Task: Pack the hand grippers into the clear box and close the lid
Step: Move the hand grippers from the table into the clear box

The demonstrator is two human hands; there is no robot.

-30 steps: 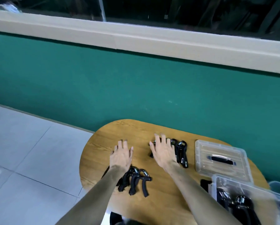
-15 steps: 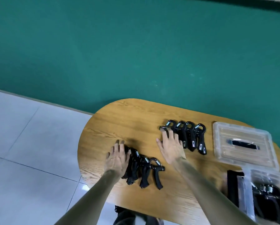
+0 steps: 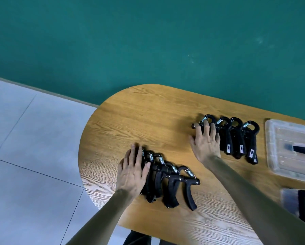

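Note:
Two rows of black hand grippers lie on the wooden table point(image 3: 148, 117). The near row point(image 3: 173, 184) has several grippers with steel springs; my left hand point(image 3: 133, 171) lies flat on its left end, fingers spread. The far row point(image 3: 236, 138) has several grippers side by side; my right hand point(image 3: 206, 144) rests on its leftmost gripper, fingers apart. The clear lid point(image 3: 289, 149) with a black handle lies at the right edge. A corner of the clear box point(image 3: 289, 197) shows blurred at the lower right, with dark shapes inside.
The table's rounded left end borders grey floor tiles point(image 3: 33, 156). A green wall point(image 3: 148, 41) stands right behind the table. A dark object point(image 3: 139, 238) sits below the table's near edge.
The view has tilted down and left, so the box has slid almost out of frame. My left hand has settled onto the near row and my right hand onto the far row's left end.

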